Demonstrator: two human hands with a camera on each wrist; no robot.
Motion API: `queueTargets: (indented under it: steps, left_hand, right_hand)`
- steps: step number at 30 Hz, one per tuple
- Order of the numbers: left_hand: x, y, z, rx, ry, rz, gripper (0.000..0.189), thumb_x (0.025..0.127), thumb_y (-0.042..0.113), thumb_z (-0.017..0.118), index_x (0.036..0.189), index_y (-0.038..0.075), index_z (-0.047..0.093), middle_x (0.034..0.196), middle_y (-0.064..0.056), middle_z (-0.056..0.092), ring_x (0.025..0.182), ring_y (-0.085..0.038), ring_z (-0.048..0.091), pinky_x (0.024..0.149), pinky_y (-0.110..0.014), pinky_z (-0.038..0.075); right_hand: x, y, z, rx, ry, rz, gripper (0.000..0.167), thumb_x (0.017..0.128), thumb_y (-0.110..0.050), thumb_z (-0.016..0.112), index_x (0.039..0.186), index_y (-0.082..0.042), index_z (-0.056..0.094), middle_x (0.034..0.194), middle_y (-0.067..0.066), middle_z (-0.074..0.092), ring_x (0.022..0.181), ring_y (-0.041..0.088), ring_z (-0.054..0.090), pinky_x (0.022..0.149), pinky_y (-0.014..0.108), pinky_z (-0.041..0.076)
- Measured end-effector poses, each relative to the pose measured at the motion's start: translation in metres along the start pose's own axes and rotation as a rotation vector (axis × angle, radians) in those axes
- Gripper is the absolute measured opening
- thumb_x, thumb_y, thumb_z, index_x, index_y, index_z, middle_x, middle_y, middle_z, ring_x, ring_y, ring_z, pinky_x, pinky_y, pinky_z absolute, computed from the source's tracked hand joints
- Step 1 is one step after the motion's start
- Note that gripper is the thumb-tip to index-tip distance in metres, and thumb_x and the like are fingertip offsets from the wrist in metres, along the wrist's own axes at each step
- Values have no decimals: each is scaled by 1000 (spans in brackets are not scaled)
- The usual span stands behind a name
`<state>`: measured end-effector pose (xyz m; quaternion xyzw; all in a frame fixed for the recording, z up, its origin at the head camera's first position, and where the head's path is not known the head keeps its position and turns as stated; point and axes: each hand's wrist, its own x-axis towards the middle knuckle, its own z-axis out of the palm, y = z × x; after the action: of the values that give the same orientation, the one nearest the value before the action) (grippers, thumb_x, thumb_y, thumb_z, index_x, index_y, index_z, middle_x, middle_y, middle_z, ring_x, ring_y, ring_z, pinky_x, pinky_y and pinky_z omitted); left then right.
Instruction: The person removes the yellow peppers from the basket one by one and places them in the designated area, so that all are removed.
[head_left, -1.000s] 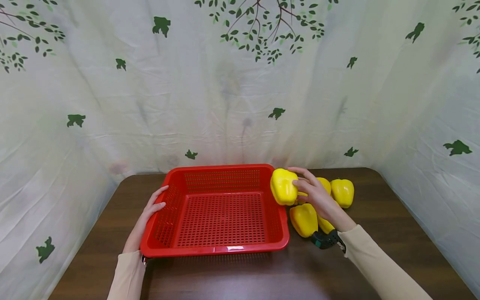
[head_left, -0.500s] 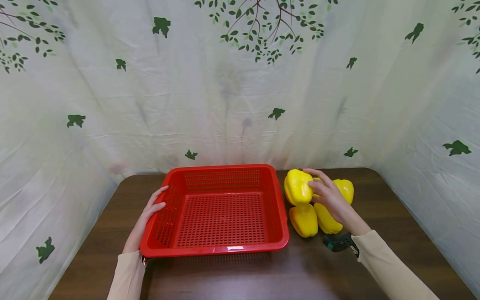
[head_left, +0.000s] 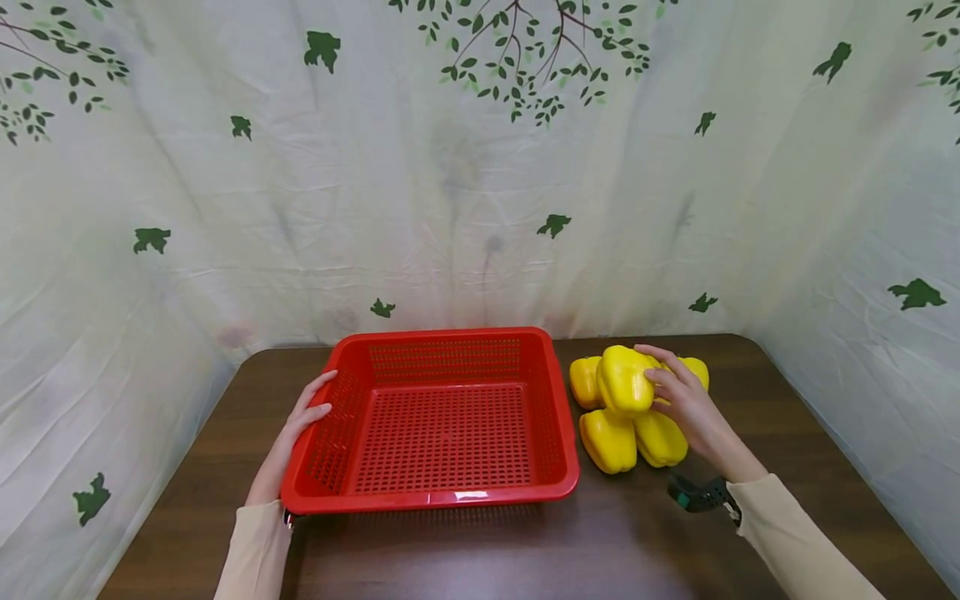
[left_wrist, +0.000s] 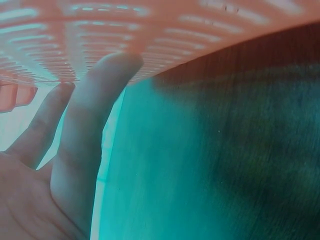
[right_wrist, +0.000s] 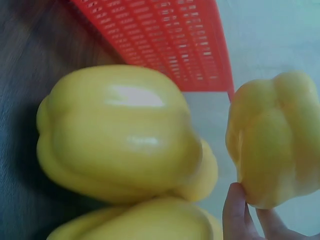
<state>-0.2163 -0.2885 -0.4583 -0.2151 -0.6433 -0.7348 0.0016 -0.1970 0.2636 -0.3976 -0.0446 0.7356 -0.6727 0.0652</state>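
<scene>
In the head view my right hand [head_left: 690, 404] pinches a yellow bell pepper [head_left: 627, 380] between thumb and fingers, above a group of other peppers. The right wrist view shows this held bell pepper [right_wrist: 280, 137] upright above the fingertips. Below it, a front pepper [head_left: 608, 442], another front pepper [head_left: 661, 440] and a back-left pepper [head_left: 583, 382] lie on the table; one more is partly hidden behind my right hand. My left hand [head_left: 294, 429] rests at the left side of a red plastic basket [head_left: 427, 503], its straight fingers touching the perforated outer wall [left_wrist: 170, 42].
The slotted basket has nothing inside. Its right wall stands close beside the peppers. A dark brown wooden table [head_left: 420, 558] carries everything, and a pale leaf-patterned curtain [head_left: 480, 192] hangs behind and at both sides.
My right hand has carried the held pepper rightward, from over the basket's right rim to above the other peppers. My left hand and the basket stay where they were.
</scene>
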Motion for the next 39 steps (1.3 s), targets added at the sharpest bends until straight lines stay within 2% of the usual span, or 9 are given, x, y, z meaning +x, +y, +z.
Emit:
queueTargets:
  steps: [7,11,14,17,22,25,31,39]
  left_hand:
    - [-1,-1,-3,-15,-41,-20,50,99,6,34,143,27,42,126,7,48,106,-6,52,85,-18,45]
    - [-1,-2,-4,-30,-73,-3,49,99,8,34,144,27,41,128,6,47,108,-6,52,87,-18,44]
    - [-2,-1,-3,-22,-51,-3,49,99,6,33,144,25,41,128,6,48,107,-7,52,87,-18,44]
    - [-3,1,-1,11,-9,-37,50,100,5,32,143,28,43,126,7,49,106,-7,52,86,-18,44]
    - [-4,4,2,6,20,-57,52,100,1,29,141,30,44,126,6,49,105,-8,53,85,-19,45]
    - [-4,3,3,-7,29,-52,53,99,0,28,140,28,45,125,6,50,104,-8,53,85,-19,45]
    - [-4,2,2,3,42,-50,52,99,1,30,139,29,47,123,6,51,103,-8,53,84,-19,45]
    - [-4,4,2,-6,22,-60,50,100,3,31,142,28,44,124,6,49,103,-8,53,84,-20,46]
  right_hand:
    - [-7,5,-12,-1,16,-20,46,102,-31,44,145,-17,36,138,7,30,102,17,54,84,31,46]
    - [-11,8,-19,26,21,-44,45,103,-29,43,145,-16,36,133,0,34,100,16,55,81,28,48]
    - [-14,10,-24,45,18,-66,44,103,-27,42,145,-15,37,130,-2,36,99,14,56,80,27,49]
    - [-17,12,-30,64,17,-77,41,103,-26,42,143,-17,39,130,-2,39,99,13,57,81,25,49]
    - [-22,17,-39,94,19,-100,39,104,-23,41,142,-18,41,127,-6,43,97,10,59,80,24,49]
    - [-25,20,-45,99,19,-124,39,104,-21,40,143,-15,39,125,-7,47,96,8,61,78,23,50]
    - [-30,26,-54,82,46,-151,36,104,-21,39,140,-20,44,123,-10,48,97,4,60,77,22,50]
    - [-36,33,-65,77,96,-164,37,105,-19,37,141,-16,43,123,-10,48,95,4,59,75,21,49]
